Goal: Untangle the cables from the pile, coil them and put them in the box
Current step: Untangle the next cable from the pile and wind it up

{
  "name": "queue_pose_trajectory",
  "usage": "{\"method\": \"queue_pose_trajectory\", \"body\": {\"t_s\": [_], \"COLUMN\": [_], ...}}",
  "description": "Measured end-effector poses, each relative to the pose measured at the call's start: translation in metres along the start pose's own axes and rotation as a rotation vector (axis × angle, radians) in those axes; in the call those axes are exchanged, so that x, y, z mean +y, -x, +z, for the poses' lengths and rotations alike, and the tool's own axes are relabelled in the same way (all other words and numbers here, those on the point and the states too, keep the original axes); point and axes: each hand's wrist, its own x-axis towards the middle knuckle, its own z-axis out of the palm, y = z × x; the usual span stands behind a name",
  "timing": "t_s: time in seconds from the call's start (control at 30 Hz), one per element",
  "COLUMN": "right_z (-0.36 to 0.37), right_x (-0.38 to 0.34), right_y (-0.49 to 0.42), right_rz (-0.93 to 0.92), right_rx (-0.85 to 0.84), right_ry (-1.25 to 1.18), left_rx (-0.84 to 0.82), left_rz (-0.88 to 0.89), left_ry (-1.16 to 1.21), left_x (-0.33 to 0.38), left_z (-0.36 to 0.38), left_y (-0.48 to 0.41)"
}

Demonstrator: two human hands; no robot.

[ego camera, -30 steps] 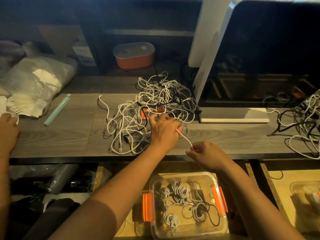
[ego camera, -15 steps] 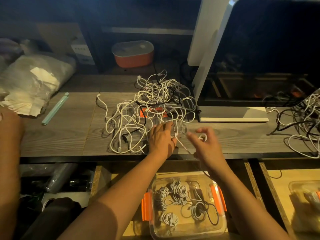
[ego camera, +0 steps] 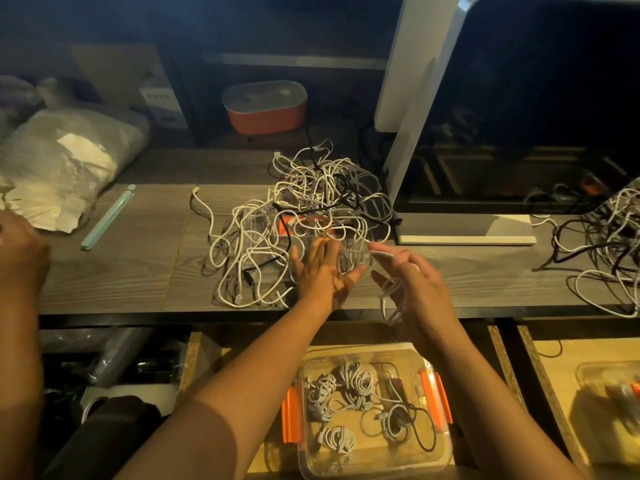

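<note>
Pressing my left hand (ego camera: 322,271) flat, fingers straight, on the 6 o'clock edge of the cable pile (ego camera: 304,209) on the table (ego camera: 121,271), I gripped a looped white cable (ego camera: 390,299) in my right hand (ego camera: 417,289) at 3 o'clock of it, the clear box (ego camera: 381,459) of coiled cables (ego camera: 353,379) lying below at 6 o'clock.

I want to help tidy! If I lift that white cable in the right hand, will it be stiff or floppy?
Probably floppy: the white cable droops in loose loops from the right hand. Likely light, since a few fingers carry it. It may snag, as one end leads back toward the tangled pile.
</note>
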Motion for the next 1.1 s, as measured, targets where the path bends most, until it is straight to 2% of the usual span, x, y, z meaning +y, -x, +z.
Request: {"method": "queue_pose_trajectory", "body": {"t_s": [0.1,0.2,0.23,0.33,0.37,0.4,0.53,0.67,0.77,0.87,0.93,1.0,1.07,1.1], "right_z": [0.001,-0.003,-0.006,-0.009,-0.008,-0.007,0.001,0.008,0.005,-0.002,-0.007,-0.008,-0.008,-0.008], "right_x": [-0.004,0.001,0.004,0.010,0.011,0.011,0.007,0.003,-0.001,-0.004,-0.005,0.000,0.007,0.008], "right_y": [-0.001,-0.004,-0.005,-0.008,-0.007,-0.006,-0.006,-0.007,-0.007,-0.014,-0.020,-0.025,-0.028,-0.029], "right_rz": [-0.015,-0.019,0.015,0.166,0.188,0.178,-0.023,0.093,0.037,0.001,0.076,0.210,0.309,0.326], "right_rx": [0.108,0.234,0.205,-0.128,-0.185,-0.182,0.021,0.147,0.251,0.339,0.246,0.058,-0.117,-0.142], "right_ry": [-0.149,0.049,0.152,0.563,0.628,0.613,0.344,-0.042,-0.061,0.040,0.163,0.364,0.614,0.671], "left_rx": [0.075,0.125,0.131,0.132,0.136,0.134,0.050,0.017,-0.005,0.010,-0.043,-0.073,-0.053,-0.053], "left_rz": [0.046,0.115,0.130,0.198,0.213,0.208,0.181,0.222,0.235,0.302,0.269,0.249,0.301,0.314], "left_ry": [0.064,0.076,0.078,0.035,0.024,0.022,0.008,0.050,0.047,-0.065,-0.084,-0.087,-0.078,-0.070], "left_x": [0.004,0.012,0.015,0.017,0.016,0.015,0.014,0.019,0.022,0.028,0.033,0.035,0.035,0.035], "left_z": [-0.005,-0.013,-0.017,-0.023,-0.024,-0.023,-0.019,-0.018,-0.021,-0.019,-0.022,-0.024,-0.023,-0.022], "left_y": [-0.002,-0.007,-0.009,-0.013,-0.013,-0.013,-0.010,-0.012,-0.013,-0.013,-0.015,-0.019,-0.020,-0.020]}}
